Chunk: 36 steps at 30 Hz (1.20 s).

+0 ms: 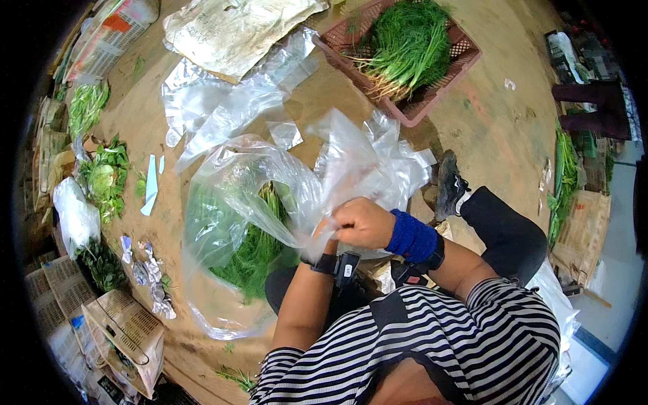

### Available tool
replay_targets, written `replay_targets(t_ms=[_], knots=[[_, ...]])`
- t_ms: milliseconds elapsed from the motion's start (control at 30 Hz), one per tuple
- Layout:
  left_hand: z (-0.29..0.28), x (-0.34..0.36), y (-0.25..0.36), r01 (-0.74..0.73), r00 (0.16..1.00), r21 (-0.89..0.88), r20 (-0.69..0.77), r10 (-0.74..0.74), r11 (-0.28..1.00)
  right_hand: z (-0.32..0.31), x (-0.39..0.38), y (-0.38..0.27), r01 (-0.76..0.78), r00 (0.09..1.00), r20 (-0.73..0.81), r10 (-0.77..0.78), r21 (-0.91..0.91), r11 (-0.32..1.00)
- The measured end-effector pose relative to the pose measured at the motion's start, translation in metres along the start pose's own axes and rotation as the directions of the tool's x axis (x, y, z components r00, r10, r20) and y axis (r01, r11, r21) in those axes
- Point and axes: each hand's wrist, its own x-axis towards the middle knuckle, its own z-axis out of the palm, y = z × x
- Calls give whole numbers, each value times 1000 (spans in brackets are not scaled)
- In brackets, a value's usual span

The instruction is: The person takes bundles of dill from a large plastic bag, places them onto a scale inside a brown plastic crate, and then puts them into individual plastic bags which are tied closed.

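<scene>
Herbs in a clear bag

We sit on the brown floor, the broadest thing in view. The bag lies on it in front of us, toward our left, loose and billowing, with the feathery green herbs inside and their stems pointing away from us. Beyond it, to the right, stands a reddish-brown crate carrying a thick bunch of similar greens. To the crate's left, a pale, stained sack lies partly over clear plastic sheets.

Near our outstretched right leg we see a black shoe. Of our hands, the right hand is clenched on the bag's gathered plastic, with a blue wristband behind it. The left hand is close against it, mostly hidden by plastic, so we cannot tell its grip. Smallest, off to the left, lies a pale blue strip.
</scene>
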Motion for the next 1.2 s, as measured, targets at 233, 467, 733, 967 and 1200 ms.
replay_targets(t_ms=[233,467,733,967,1200], knots=[[17,-19,93,-217,871,-130,-473,131,968,-59,37,-7,-18,835,-520,-179,-352,936],[27,-28,135,-162,800,-346,-595,-82,924,-23,20,62,-223,960,-104,259,270,937],[17,-43,140,203,924,101,-348,-156,974,-76,30,80,-108,800,-508,318,400,910],[25,-39,141,241,970,317,-41,-241,917,-105,-10,71,-366,714,-700,12,-358,859],[-4,-52,156,-443,877,-655,-176,446,612,-172,-112,97,-738,479,-829,288,-202,644]])
